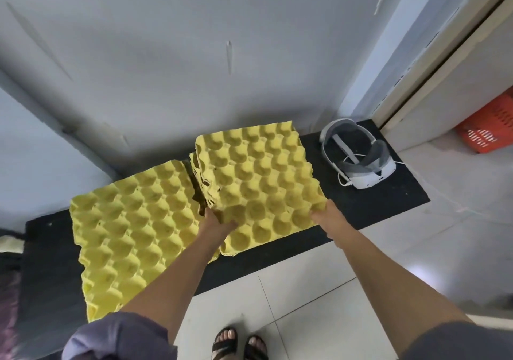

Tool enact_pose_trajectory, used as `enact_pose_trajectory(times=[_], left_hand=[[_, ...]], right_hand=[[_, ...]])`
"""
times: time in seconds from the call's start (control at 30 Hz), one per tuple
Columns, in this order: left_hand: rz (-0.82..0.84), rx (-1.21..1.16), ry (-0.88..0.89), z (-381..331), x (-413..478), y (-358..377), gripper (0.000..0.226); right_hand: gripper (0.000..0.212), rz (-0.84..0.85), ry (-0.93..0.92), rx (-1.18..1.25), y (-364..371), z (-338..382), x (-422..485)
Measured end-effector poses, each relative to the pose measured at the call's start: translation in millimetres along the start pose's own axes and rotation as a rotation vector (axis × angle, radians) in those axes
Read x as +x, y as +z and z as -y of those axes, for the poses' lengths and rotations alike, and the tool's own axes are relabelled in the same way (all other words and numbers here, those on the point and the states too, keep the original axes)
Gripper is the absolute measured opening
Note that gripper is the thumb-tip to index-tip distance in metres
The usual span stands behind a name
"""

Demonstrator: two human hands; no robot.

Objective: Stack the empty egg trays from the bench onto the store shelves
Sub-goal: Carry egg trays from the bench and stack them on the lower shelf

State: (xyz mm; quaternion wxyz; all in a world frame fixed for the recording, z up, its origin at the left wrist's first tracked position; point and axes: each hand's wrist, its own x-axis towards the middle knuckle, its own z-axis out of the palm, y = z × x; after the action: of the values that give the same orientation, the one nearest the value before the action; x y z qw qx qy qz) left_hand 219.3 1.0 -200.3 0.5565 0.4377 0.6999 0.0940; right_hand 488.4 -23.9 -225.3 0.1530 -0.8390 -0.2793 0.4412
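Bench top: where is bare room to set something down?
Bare bench between the held egg tray and headset; another patch left of the left tray pile. Crowded in the middle, where the piles meet.

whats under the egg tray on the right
Along the left side of the top tray, ragged edges of more yellow trays show beneath it, stacked on the black bench. How many there are, and anything else below, is covered by the tray.

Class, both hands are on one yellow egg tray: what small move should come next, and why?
Probably lift the right tray straight up off the bench: the left hand and right hand grip its near corners.
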Motion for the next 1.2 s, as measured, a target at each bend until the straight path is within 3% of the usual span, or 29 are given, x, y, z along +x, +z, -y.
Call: enact_pose_trajectory(times=[0.13, 0.27, 0.37, 0.5, 0.8, 1.0, 1.2], left_hand=[[-0.132, 0.063, -0.011, -11, -6, 3, 0.065], [-0.142, -0.046, 0.069, -37, -19, -9, 0.063], [-0.158, -0.155, 0.106, -63, -37, -24, 0.059], [-0.182, -0.195, 0.16, -88, -63, -45, 0.061], [-0.185, -0.323, 0.303, -131, -130, -107, 0.055], [-0.229, -0.361, 0.399, -134, -183, -151, 0.045], [-0.356, -0.32, 0.464, -110, -258, -186, 0.062]], right_hand=[[0.037, -0.036, 0.06, 0.337, 4, -6, 9], [0.041, -0.111, 0.054, 0.284, -9, 4, 0], [0.044, -0.074, 0.083, 0.296, -18, 19, -17], [0.037, -0.092, 0.05, 0.346, -29, 38, -43], [0.034, -0.169, -0.181, 0.318, -68, 96, -132], [0.05, 0.009, -0.237, 0.465, -86, 124, -192], [0.032, -0.037, -0.53, 0.391, -79, 138, -249]])
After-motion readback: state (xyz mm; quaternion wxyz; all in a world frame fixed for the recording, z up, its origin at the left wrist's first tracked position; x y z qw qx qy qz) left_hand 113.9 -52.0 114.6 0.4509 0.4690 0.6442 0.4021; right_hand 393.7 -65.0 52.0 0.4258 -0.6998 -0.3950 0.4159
